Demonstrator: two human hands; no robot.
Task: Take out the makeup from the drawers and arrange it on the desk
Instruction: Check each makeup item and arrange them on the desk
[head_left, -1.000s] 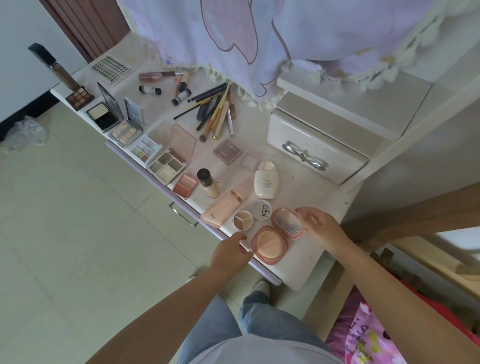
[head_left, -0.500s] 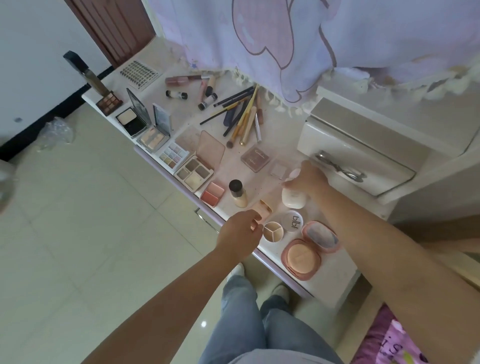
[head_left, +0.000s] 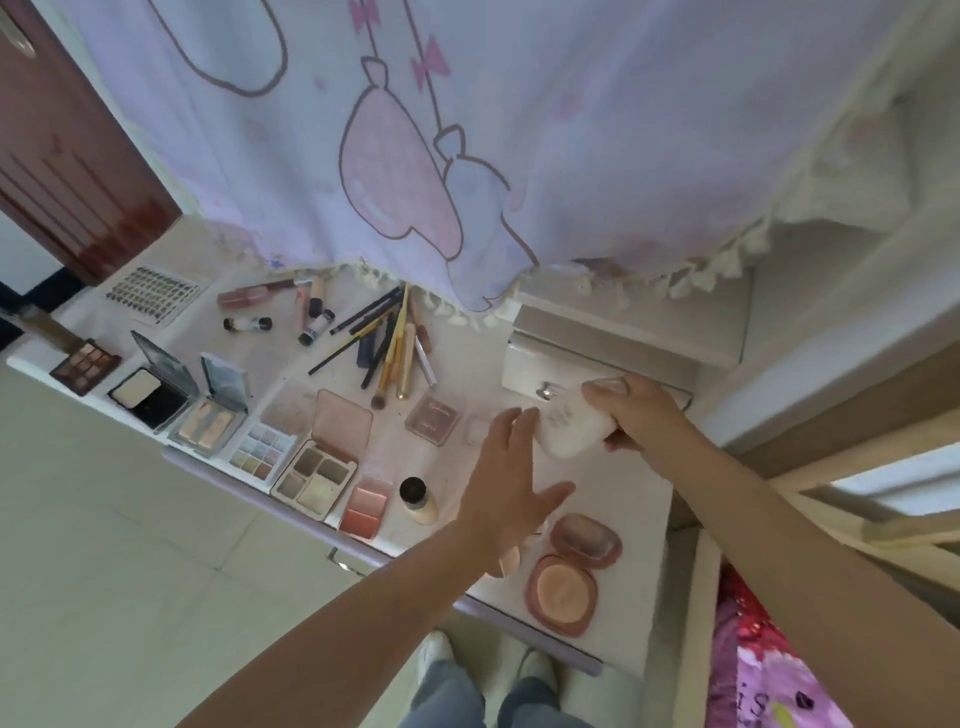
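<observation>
Item 1, step in hand: I am reading this as the arranging stage. The right hand (head_left: 631, 415) is gripping a white squeeze bottle (head_left: 569, 428), fingers curled around its upper end, and is holding it tilted above the surface (head_left: 618, 499), in front of the small white drawer unit (head_left: 597, 364).

Item 2, left hand (head_left: 511, 488): it is hanging open over the surface, fingers spread and loosely extended, holding nothing, fingertips just beside the bottle's lower end. The forearm is reaching in from the lower left; the right forearm is coming in from the lower right.

Item 3, laid-out stock: an open round powder compact (head_left: 563, 592) is lying near the front edge, a foundation bottle with a black cap (head_left: 418, 499) is standing beside a blush palette (head_left: 366, 506), an open 4-pan palette (head_left: 317, 480) is lying further left, and a bundle of brushes and pencils (head_left: 387, 348) is lying toward the back.

Item 4, next move, by my judgement: it calls for picking a bare patch near the compact and setting the bottle down upright or flat, the left hand possibly steadying it.
</observation>
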